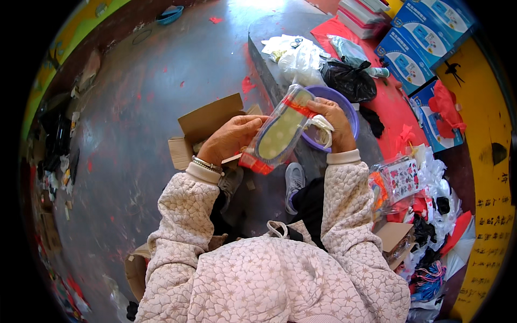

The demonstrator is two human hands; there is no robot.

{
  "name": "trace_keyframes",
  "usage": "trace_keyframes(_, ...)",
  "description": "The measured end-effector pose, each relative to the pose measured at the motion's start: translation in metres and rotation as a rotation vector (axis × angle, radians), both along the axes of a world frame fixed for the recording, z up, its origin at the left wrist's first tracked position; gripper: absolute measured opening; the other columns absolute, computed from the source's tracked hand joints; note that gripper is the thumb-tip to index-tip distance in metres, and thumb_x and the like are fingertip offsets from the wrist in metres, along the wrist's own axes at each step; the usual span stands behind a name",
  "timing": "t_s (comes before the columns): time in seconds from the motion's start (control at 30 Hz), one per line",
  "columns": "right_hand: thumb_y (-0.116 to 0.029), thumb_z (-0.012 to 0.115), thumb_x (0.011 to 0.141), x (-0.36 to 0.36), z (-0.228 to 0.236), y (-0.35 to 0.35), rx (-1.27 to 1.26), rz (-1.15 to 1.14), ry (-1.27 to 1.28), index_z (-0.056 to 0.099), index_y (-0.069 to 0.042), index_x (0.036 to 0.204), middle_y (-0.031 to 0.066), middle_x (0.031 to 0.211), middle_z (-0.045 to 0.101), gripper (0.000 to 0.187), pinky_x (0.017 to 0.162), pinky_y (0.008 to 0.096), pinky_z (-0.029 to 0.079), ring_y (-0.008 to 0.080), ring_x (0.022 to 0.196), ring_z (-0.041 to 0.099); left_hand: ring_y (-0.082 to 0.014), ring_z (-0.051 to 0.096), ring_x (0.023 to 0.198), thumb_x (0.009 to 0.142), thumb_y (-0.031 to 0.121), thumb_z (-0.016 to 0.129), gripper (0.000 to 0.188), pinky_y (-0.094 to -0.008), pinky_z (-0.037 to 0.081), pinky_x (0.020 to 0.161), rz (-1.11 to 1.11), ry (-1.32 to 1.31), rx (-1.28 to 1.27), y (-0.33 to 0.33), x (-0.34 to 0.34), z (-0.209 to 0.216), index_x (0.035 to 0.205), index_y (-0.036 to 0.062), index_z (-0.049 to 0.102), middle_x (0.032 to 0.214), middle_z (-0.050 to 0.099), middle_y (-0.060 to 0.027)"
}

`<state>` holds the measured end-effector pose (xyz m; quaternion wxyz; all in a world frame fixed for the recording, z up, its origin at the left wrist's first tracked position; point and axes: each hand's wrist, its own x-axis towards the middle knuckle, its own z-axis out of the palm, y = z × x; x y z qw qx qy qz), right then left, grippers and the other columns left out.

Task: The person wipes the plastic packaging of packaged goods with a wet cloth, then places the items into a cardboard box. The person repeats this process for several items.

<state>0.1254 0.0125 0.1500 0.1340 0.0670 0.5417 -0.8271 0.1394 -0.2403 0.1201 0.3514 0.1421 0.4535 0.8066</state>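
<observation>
A slim clear-plastic packet with red bands near its ends [281,128], holding a flat green insole with pale dots and a dark edge [282,132], is held up in front of the person, above the floor [134,124] and between the two hands. Its long axis runs slantwise: one end points up and to the right, toward the purple round plastic basin [354,119], the other down and to the left, toward the person's feet. Which end is the toe, I cannot tell.

The right hand [334,119] is closed on the packet's upper right edge, with a looped white cord [322,125] hanging just below its fingers. The left hand [232,135] is partly curled, its fingertips at the packet's left edge; whether they pinch it, I cannot tell. Near that hand stands an open brown cardboard box [207,116]. Beyond the basin lies a knotted black plastic bag [350,81].
</observation>
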Motion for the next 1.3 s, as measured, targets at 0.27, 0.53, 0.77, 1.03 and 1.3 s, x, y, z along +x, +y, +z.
trace_keyframes(0.27, -0.007, 0.064, 0.08, -0.005, -0.016, -0.014, 0.028, 0.146, 0.037, 0.065, 0.001, 0.088, 0.0081, 0.079, 0.066, 0.011, 0.059, 0.0234, 0.051, 0.0115, 0.063, 0.062, -0.0068, 0.059, 0.078, 0.09, 0.024, 0.056, 0.033, -0.0215, 0.049, 0.071, 0.153, 0.05, -0.124, 0.011, 0.001, -0.003, 0.111, -0.0015, 0.057, 0.093, 0.063, -0.0013)
trace_keyframes(0.53, -0.016, 0.064, 0.082, 0.0, -0.004, -0.009, 0.445, 0.07, 0.164, 0.065, -0.001, 0.087, 0.0048, 0.078, 0.064, 0.016, 0.055, 0.0208, 0.047, 0.0089, 0.063, 0.06, -0.0075, 0.059, 0.077, 0.087, 0.012, 0.058, 0.022, -0.0215, 0.049, 0.07, 0.331, 0.178, -0.239, 0.011, 0.001, -0.007, 0.102, -0.0032, 0.062, 0.089, 0.064, -0.0032)
trace_keyframes(0.77, -0.015, 0.067, 0.074, 0.019, 0.01, -0.051, 1.085, -0.174, 1.084, 0.063, -0.005, 0.085, 0.0089, 0.072, 0.062, 0.015, 0.06, 0.0323, 0.049, 0.0214, 0.068, 0.061, -0.0044, 0.051, 0.075, 0.084, 0.005, 0.056, 0.014, -0.0209, 0.044, 0.066, 0.244, 0.53, -0.619, 0.024, -0.004, -0.019, 0.092, -0.0027, 0.065, 0.08, 0.06, 0.0028)
trace_keyframes(1.03, -0.021, 0.06, 0.08, 0.021, 0.011, -0.051, 1.208, -0.036, 0.98, 0.065, -0.007, 0.078, 0.0109, 0.074, 0.063, 0.015, 0.06, 0.0358, 0.049, 0.0304, 0.069, 0.062, -0.0046, 0.053, 0.075, 0.085, 0.008, 0.057, 0.015, -0.0204, 0.044, 0.068, 0.105, 0.285, -0.469, 0.009, 0.007, 0.007, 0.094, -0.0024, 0.064, 0.082, 0.061, 0.002)
trace_keyframes(1.3, -0.039, 0.059, 0.086, 0.0, -0.006, 0.014, 0.25, -0.036, -0.036, 0.059, 0.004, 0.102, 0.0148, 0.084, 0.066, 0.047, 0.061, 0.0233, 0.049, 0.0128, 0.069, 0.062, -0.0049, 0.056, 0.065, 0.087, 0.014, 0.058, 0.017, -0.0193, 0.046, 0.06, 0.212, 0.102, -0.282, -0.002, 0.004, 0.0, 0.094, -0.001, 0.064, 0.077, 0.062, 0.0005)
